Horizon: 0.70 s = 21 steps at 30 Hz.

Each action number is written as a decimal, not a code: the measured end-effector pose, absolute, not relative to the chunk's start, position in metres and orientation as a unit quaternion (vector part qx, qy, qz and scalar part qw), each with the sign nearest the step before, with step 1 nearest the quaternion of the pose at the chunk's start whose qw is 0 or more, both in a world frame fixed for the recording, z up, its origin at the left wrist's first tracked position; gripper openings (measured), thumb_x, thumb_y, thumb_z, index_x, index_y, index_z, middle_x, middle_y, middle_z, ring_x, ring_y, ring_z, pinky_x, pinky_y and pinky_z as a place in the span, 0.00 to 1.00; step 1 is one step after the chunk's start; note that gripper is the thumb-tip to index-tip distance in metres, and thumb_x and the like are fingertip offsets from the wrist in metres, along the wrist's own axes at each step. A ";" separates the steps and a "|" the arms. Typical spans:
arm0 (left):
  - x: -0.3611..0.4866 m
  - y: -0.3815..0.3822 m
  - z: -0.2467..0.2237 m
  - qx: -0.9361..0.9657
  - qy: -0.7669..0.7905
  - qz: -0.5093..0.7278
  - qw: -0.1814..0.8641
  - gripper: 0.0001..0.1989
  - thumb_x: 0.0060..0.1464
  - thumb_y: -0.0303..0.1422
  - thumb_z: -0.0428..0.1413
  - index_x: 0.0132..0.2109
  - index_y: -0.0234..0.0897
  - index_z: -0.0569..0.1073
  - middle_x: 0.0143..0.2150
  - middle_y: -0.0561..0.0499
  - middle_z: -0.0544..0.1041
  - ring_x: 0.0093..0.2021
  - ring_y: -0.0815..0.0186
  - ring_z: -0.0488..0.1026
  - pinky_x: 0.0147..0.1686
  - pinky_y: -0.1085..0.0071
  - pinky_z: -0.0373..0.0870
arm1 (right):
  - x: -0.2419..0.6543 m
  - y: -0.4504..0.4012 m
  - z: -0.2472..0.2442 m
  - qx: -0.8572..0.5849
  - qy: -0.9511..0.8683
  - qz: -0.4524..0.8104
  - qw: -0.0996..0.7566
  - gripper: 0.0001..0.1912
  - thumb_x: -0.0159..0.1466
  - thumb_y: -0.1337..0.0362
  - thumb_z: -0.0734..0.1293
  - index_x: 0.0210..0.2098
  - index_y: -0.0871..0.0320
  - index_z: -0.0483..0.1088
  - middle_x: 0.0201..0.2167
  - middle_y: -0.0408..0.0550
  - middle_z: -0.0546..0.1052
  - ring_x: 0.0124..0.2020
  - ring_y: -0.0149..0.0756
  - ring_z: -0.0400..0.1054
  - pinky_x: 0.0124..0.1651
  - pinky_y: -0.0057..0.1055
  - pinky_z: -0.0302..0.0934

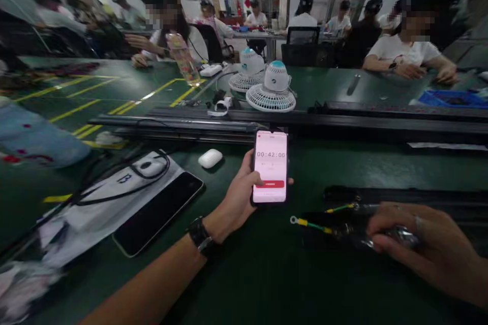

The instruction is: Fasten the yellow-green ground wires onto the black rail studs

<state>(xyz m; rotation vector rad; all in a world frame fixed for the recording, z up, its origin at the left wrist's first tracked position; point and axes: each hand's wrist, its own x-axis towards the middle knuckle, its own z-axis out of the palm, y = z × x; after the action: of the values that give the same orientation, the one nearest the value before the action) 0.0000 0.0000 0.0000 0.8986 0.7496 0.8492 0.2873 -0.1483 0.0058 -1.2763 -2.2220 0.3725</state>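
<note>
Pink-lit phone in left hand, grip closed around its sides

Two white fans are set grille-down on the green table. Near them, a clear bottle is seen. A small white case is placed near a dark-screened phone; a white sheet is crossed by a black cable.

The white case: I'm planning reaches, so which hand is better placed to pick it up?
Probably the left hand: it is much nearer the white case, though it would first have to put down the lit phone. The right hand is farther off and holds a shiny object.
</note>
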 end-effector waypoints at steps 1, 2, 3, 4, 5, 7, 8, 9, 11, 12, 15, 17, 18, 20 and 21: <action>-0.001 0.000 -0.001 0.411 0.341 0.388 0.752 0.41 0.47 0.18 0.51 0.68 0.48 0.55 0.58 0.40 0.75 0.47 0.45 0.81 0.46 0.47 0.79 | 0.288 -0.148 0.006 -0.473 -0.826 0.137 0.275 0.01 0.73 0.64 0.64 0.43 0.51 0.68 0.28 0.39 0.76 0.26 0.29 0.71 0.31 0.27 0.61; -0.001 0.001 -0.001 0.410 0.339 0.386 0.754 0.41 0.48 0.18 0.51 0.68 0.48 0.54 0.58 0.40 0.75 0.48 0.45 0.81 0.46 0.47 0.79 | 0.288 -0.148 0.006 -0.472 -0.826 0.136 0.277 0.01 0.72 0.64 0.64 0.43 0.51 0.68 0.28 0.39 0.76 0.26 0.30 0.71 0.31 0.27 0.61; -0.002 0.001 -0.002 0.409 0.336 0.384 0.757 0.41 0.49 0.19 0.51 0.69 0.48 0.53 0.59 0.40 0.75 0.48 0.45 0.81 0.46 0.47 0.79 | 0.288 -0.147 0.006 -0.471 -0.826 0.135 0.279 0.01 0.72 0.63 0.64 0.43 0.51 0.68 0.28 0.39 0.76 0.26 0.30 0.71 0.30 0.28 0.62; -0.003 0.002 -0.003 0.408 0.333 0.381 0.760 0.41 0.50 0.19 0.51 0.69 0.49 0.52 0.59 0.40 0.75 0.48 0.45 0.81 0.47 0.47 0.78 | 0.288 -0.147 0.007 -0.471 -0.825 0.134 0.280 0.01 0.72 0.63 0.64 0.43 0.51 0.68 0.28 0.39 0.77 0.26 0.30 0.72 0.30 0.28 0.62; -0.004 0.002 -0.004 0.406 0.330 0.378 0.764 0.41 0.52 0.20 0.51 0.70 0.50 0.51 0.60 0.40 0.74 0.49 0.45 0.80 0.47 0.46 0.78 | 0.288 -0.147 0.008 -0.473 -0.824 0.132 0.282 0.02 0.72 0.63 0.64 0.43 0.51 0.68 0.28 0.40 0.77 0.26 0.31 0.72 0.30 0.28 0.62; -0.007 0.004 -0.006 0.401 0.322 0.369 0.774 0.42 0.55 0.21 0.52 0.71 0.52 0.48 0.62 0.40 0.73 0.51 0.44 0.80 0.50 0.43 0.76 | 0.286 -0.147 0.011 -0.478 -0.821 0.130 0.284 0.02 0.72 0.63 0.64 0.42 0.51 0.68 0.29 0.40 0.78 0.26 0.32 0.73 0.30 0.28 0.63; -0.009 0.005 -0.007 0.399 0.316 0.363 0.781 0.42 0.56 0.22 0.53 0.72 0.54 0.46 0.63 0.40 0.72 0.52 0.44 0.79 0.52 0.41 0.74 | 0.285 -0.147 0.013 -0.479 -0.820 0.129 0.286 0.01 0.72 0.63 0.64 0.42 0.51 0.69 0.29 0.41 0.78 0.26 0.32 0.74 0.29 0.28 0.63; -0.011 0.006 -0.008 0.396 0.310 0.359 0.786 0.43 0.57 0.22 0.53 0.72 0.55 0.44 0.64 0.40 0.71 0.53 0.44 0.78 0.54 0.40 0.72 | 0.283 -0.146 0.015 -0.479 -0.819 0.129 0.288 0.02 0.72 0.64 0.64 0.41 0.51 0.69 0.29 0.41 0.78 0.26 0.31 0.74 0.29 0.27 0.63; -0.013 0.007 -0.009 0.389 0.305 0.354 0.794 0.43 0.60 0.25 0.54 0.72 0.58 0.41 0.66 0.40 0.69 0.54 0.44 0.78 0.57 0.38 0.70 | 0.280 -0.145 0.019 -0.474 -0.820 0.133 0.293 0.02 0.72 0.64 0.64 0.40 0.51 0.69 0.28 0.40 0.78 0.25 0.30 0.73 0.29 0.26 0.63; -0.014 0.007 -0.009 0.386 0.307 0.353 0.795 0.42 0.61 0.26 0.54 0.72 0.58 0.41 0.66 0.41 0.68 0.55 0.44 0.77 0.57 0.38 0.69 | 0.278 -0.145 0.020 -0.471 -0.820 0.136 0.296 0.02 0.72 0.64 0.65 0.40 0.51 0.69 0.28 0.39 0.78 0.25 0.30 0.73 0.29 0.26 0.63; -0.014 0.006 -0.006 0.380 0.311 0.356 0.795 0.41 0.62 0.27 0.55 0.72 0.58 0.43 0.67 0.41 0.67 0.56 0.44 0.76 0.57 0.40 0.70 | 0.275 -0.144 0.021 -0.462 -0.822 0.146 0.299 0.03 0.71 0.65 0.65 0.40 0.52 0.69 0.27 0.39 0.77 0.25 0.29 0.72 0.30 0.25 0.63; -0.013 0.005 -0.004 0.378 0.299 0.360 0.799 0.41 0.62 0.28 0.57 0.72 0.58 0.44 0.67 0.42 0.67 0.57 0.45 0.76 0.57 0.43 0.71 | 0.275 -0.144 0.019 -0.460 -0.823 0.148 0.299 0.02 0.71 0.65 0.65 0.40 0.52 0.69 0.27 0.39 0.76 0.25 0.30 0.71 0.30 0.25 0.63; -0.013 0.005 -0.004 0.378 0.290 0.361 0.802 0.39 0.63 0.31 0.57 0.72 0.58 0.45 0.66 0.42 0.68 0.58 0.46 0.75 0.57 0.46 0.72 | 0.275 -0.144 0.017 -0.461 -0.822 0.148 0.299 0.02 0.71 0.65 0.65 0.40 0.52 0.69 0.27 0.39 0.76 0.25 0.29 0.71 0.30 0.25 0.63; -0.012 0.005 -0.004 0.383 0.279 0.359 0.804 0.34 0.67 0.39 0.55 0.72 0.57 0.47 0.66 0.42 0.69 0.58 0.47 0.75 0.53 0.51 0.75 | 0.274 -0.143 0.015 -0.463 -0.820 0.147 0.301 0.02 0.71 0.65 0.66 0.40 0.52 0.70 0.27 0.39 0.76 0.25 0.29 0.71 0.30 0.26 0.63; -0.012 0.005 -0.005 0.387 0.278 0.357 0.803 0.32 0.68 0.44 0.53 0.72 0.55 0.48 0.66 0.41 0.69 0.57 0.47 0.75 0.50 0.54 0.77 | 0.275 -0.143 0.014 -0.463 -0.820 0.147 0.303 0.02 0.71 0.65 0.66 0.40 0.52 0.70 0.26 0.38 0.76 0.25 0.29 0.71 0.30 0.26 0.63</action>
<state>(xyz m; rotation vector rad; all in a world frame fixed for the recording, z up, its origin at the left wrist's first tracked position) -0.0125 0.0053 -0.0051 0.8291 0.5958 0.7653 0.2745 -0.1431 0.0136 -1.2282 -2.1735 0.3890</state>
